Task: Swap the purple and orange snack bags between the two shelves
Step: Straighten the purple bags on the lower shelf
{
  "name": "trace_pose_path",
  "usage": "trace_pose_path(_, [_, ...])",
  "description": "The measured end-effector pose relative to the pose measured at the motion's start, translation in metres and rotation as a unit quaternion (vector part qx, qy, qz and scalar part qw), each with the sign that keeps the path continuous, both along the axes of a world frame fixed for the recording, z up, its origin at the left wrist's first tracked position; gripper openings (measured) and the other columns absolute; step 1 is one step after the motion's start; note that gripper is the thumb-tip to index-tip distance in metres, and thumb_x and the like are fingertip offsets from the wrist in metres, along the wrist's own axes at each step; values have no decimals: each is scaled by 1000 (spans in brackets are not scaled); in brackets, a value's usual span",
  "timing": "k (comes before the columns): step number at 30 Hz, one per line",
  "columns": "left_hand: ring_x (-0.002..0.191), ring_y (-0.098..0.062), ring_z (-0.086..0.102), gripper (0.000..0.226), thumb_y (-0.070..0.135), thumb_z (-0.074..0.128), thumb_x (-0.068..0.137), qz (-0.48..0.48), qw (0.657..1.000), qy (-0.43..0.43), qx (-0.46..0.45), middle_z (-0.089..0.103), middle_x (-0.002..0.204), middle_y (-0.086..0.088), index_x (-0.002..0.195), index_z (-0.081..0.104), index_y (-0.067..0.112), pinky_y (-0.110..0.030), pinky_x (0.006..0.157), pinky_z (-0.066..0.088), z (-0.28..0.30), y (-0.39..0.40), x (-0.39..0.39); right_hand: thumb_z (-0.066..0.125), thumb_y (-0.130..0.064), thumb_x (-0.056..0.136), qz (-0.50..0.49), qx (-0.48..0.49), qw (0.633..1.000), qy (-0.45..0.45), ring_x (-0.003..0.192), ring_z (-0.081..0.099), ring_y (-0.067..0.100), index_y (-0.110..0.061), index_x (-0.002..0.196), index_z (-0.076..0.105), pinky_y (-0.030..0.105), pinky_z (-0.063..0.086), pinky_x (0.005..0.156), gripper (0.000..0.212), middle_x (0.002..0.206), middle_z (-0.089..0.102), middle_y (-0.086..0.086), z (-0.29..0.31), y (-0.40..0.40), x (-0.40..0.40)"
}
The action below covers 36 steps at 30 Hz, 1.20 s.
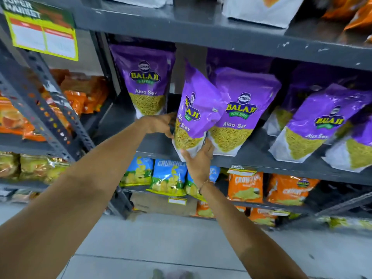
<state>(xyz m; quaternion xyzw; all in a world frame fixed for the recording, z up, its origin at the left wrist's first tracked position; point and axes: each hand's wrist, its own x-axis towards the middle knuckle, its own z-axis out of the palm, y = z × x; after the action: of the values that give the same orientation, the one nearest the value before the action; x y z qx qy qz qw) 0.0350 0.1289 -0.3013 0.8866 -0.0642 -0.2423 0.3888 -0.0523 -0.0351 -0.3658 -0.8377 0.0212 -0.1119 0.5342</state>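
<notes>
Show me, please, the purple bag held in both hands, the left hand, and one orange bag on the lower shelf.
held purple bag (pixel 198 109), head view, purple upper front.
left hand (pixel 159 123), head view, back of hand.
orange bag (pixel 246 186), head view, front panel.

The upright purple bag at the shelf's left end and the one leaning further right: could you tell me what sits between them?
In the head view, a tilted purple bag held by the left hand and right hand.
</notes>
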Motion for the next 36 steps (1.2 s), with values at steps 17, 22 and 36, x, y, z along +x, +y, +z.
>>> trace_pose_path(17, [114,-35,60,90,24,91,32,282,933,-119,-190,61,122,-22,107,43,9,-52,97,50,-31,113,-32,78,-15,68,245,68,966,51,117,60,27,-26,118,48,56,47,102,60,119,62,4,5,61,77])
trace_pose_path(22, [116,-32,58,100,33,90,29,302,929,-114,-180,60,124,-18,111,41,5,-55,100,47,-42,117,-30,75,-2,72,253,51,962,86,120,59,29,-11,127,45,54,44,106,63,124,62,10,-6,71,96])
trace_pose_path(36, [127,-30,48,82,22,87,61,269,943,-114,-157,51,134,-14,121,33,5,-55,107,40,-56,118,-25,70,-5,81,235,13,964,121,123,56,28,-11,139,34,49,44,107,69,134,58,15,-4,75,92])
